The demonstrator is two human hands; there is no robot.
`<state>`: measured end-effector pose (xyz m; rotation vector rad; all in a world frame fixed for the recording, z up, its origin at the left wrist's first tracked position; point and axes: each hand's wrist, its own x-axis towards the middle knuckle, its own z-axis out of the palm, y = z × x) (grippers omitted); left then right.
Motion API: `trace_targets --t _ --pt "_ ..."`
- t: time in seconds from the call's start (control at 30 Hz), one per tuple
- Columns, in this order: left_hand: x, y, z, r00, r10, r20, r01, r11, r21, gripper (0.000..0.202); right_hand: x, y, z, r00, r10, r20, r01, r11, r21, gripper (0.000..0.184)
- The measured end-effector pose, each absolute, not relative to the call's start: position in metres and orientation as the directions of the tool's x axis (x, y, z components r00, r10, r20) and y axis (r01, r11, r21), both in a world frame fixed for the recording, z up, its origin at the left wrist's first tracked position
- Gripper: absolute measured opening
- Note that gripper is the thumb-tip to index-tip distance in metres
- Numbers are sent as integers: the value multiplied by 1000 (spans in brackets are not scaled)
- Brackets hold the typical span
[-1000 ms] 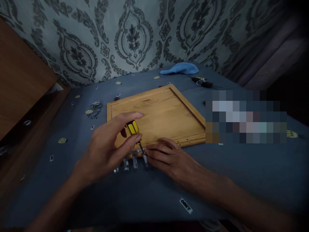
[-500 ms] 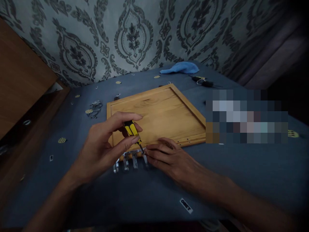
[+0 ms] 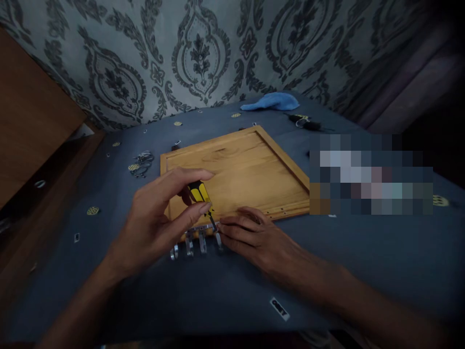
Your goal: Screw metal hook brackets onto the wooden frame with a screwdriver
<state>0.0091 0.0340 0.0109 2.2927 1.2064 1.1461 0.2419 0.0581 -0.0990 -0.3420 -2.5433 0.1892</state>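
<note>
My left hand is closed around the black and yellow handle of a small screwdriver, thumb in front and index finger stretched over the top. The screwdriver's tip meets a shiny metal hook rail with several hooks, which lies along the near edge of a framed wooden board. My right hand presses its fingertips together against the rail's right end and the board's edge. Its fingers hide part of that edge. Whether a screw sits under the tip is too small to tell.
A blue cloth and a black tool-like item lie at the back right. Wire-like metal pieces rest left of the board. A blurred patch covers the right side. Patterned dark cloth covers the tabletop.
The screwdriver's handle has turned slightly between the left fingers, its tip staying at the rail. My right hand and the board keep their places.
</note>
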Motion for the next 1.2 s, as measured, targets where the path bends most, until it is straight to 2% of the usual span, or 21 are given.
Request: trace_targets --t 0.17,0.43,0.67,1.0,1.2 --pt "11 35 9 333 750 572 559 -645 520 33 241 58 -99 -801 291 523 219 956 -197 32" --pt "8 31 13 301 824 481 509 -565 649 34 241 58 -99 -811 288 509 204 955 -216 32" --pt "10 33 9 335 757 561 558 -639 528 33 242 58 -99 -810 285 512 203 956 -212 34" --pt "3 34 14 378 770 513 571 -631 525 35 243 57 -94 -833 288 473 216 955 -201 40" --pt "8 35 13 359 732 579 586 -660 471 33 244 58 -94 -842 286 457 194 952 -237 41"
